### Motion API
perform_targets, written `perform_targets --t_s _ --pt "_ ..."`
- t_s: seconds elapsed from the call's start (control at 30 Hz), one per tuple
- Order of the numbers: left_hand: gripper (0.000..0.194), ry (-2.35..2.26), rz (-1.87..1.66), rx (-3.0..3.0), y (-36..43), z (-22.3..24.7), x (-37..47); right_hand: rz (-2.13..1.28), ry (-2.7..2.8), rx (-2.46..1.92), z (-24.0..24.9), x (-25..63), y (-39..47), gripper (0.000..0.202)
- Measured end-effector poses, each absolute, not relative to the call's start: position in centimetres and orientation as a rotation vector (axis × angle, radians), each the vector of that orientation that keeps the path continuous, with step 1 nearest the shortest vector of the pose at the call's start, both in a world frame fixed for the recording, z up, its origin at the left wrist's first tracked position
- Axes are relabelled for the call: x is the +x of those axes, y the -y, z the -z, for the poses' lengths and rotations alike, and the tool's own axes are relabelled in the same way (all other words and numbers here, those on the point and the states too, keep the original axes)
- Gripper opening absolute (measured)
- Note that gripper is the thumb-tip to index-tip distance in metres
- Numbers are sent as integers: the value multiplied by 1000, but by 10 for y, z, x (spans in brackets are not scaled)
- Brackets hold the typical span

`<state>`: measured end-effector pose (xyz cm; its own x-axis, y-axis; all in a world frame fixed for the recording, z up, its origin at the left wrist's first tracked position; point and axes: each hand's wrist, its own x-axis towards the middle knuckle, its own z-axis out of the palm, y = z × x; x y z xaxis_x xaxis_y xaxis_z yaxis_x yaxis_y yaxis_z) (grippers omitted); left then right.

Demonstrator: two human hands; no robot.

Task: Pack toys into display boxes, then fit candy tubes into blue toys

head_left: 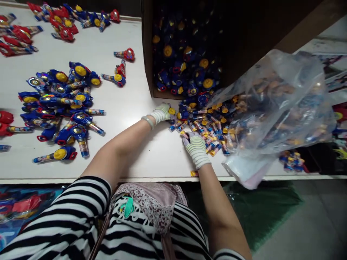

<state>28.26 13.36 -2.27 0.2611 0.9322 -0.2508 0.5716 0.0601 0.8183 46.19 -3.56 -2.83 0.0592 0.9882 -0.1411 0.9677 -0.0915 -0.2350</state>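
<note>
Poking from the right hand [196, 148], apparently held, a small yellow-ended tube [184, 134].

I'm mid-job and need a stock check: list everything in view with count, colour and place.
Table: one, white, across the view
Box: one, brown, far side, centre
Blue toys: many, blue with yellow discs, heaped left and inside the box
Red toys: many, mostly red, back left and left edge
Bag: one, clear plastic, right
Tubes: many, blue and yellow, spilled left of the bag
Sheet: one, green, below right
Shirt: one, black-and-white striped, near side
Apron: one, patterned, over the shirt
Left hand: one, pale striped glove, at a blue toy
Right hand: one, pale striped glove, at the tubes
</note>
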Motion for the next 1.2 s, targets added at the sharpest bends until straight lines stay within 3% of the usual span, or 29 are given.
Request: perform_targets --t_s 0.2,0.3,0.5,0.6,0.73,0.9,1.0,1.1,1.2 --pt "53 -1359 -796 1332 -63 23 232 -694 2028 -1821 18 432 54 51" --pt "58 -1125 -1046 1200 -30 11 222 -698 2107 -1825 3 406 50 48" --pt "59 -1043 -1102 1228 -7 1 220 -681 2136 -1951 -11 387 55 45" --pt "59 -1001 -1135 1305 -1 2 217 -1027 1852 -1766 -1 385 61 48" --pt "62 -929 -1164 1508 3 1 207 -1645 1436 -1420 12 380 61 71" --pt "62 -1087 -1178 1485 5 5 205 -1302 1504 -1637 4 376 58 47" --pt "62 -1025 -1132 1407 9 4 212 -1518 1426 -1543 3 364 67 44" --pt "66 -949 -1027 1369 4 -3 207 -1846 1205 -1267 7 351 70 55" --pt "73 -1101 -972 1404 -17 -20 162 -1593 1466 -1399 8 362 55 47"
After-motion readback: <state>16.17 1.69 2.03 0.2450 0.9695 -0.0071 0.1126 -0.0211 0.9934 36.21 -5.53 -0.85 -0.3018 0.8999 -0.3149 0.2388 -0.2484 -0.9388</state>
